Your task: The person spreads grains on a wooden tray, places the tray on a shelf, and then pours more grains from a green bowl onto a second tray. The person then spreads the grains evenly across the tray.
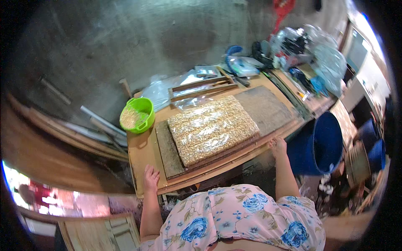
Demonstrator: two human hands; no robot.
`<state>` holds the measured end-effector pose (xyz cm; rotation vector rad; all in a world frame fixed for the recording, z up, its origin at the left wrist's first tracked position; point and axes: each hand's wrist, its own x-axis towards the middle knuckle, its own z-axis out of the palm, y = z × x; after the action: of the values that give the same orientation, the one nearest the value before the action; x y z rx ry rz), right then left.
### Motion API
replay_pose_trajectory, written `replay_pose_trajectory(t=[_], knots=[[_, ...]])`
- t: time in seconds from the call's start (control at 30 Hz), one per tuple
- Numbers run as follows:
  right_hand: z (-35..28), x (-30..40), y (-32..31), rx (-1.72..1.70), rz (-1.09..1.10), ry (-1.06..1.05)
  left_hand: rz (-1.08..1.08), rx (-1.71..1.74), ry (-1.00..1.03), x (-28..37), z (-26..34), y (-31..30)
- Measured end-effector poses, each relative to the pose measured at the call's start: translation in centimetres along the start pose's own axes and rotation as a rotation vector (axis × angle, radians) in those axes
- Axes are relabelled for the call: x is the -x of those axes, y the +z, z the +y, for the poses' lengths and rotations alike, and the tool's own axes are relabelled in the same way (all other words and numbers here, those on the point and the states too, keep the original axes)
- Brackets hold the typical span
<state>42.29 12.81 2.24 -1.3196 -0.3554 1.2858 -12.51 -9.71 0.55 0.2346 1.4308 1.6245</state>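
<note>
Before me on a wooden table lies a broad, flat slab of pale, grain-like pieces (213,128), glossy as if under clear plastic. Faint lines run across it. It sits on a worn grey-brown board (265,106), whose bare surface shows on both sides. My left hand (151,178) is at the table's front left, next to the board, with nothing in it and its fingers slightly apart. At the front edge, right of the slab, my right hand (278,146) has its fingers bent against the edge. Whether it grips there is unclear.
A green basin (137,115) partly filled with pale pieces stands at the table's left. Behind the slab are a wooden frame (202,89) and clear plastic sheets (157,94). A blue barrel (314,144) stands at the right, below bulky plastic bags (328,59). A concrete wall (150,40) rises behind.
</note>
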Motion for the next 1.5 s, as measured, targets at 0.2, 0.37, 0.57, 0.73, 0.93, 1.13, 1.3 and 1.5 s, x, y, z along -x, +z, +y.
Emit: replay_pose_trajectory(t=[0.2,0.37,0.57,0.73,0.93,1.13,1.3,1.5], knots=[[-0.4,-8.2,-1.3,0.010,-0.114,0.170,0.167,-0.209,0.023,0.1,-1.1,4.3],[-1.9,-9.1,-2.3,0.037,-0.223,0.251,0.248,-0.464,0.103,-0.9,-1.1,7.4],[-2.8,-8.9,-2.4,0.104,-0.213,0.285,0.339,-0.679,0.213,-0.5,-2.8,8.2],[-4.1,-8.3,-2.0,0.255,-0.223,0.291,0.239,-0.752,0.195,-0.4,-1.5,9.4],[-4.3,-9.0,-1.2,0.312,-0.134,0.301,0.264,-0.969,0.215,-3.0,-3.0,7.1],[-4.0,-9.8,-0.2,0.493,-0.068,0.286,0.167,-1.187,0.231,-5.9,-4.0,4.1],[-4.0,-9.4,0.0,0.483,0.078,0.253,0.261,-1.336,0.277,-4.9,-4.2,6.2],[-3.8,-9.0,0.6,0.470,0.047,0.246,0.276,-1.350,0.289,-2.1,-2.6,7.8]])
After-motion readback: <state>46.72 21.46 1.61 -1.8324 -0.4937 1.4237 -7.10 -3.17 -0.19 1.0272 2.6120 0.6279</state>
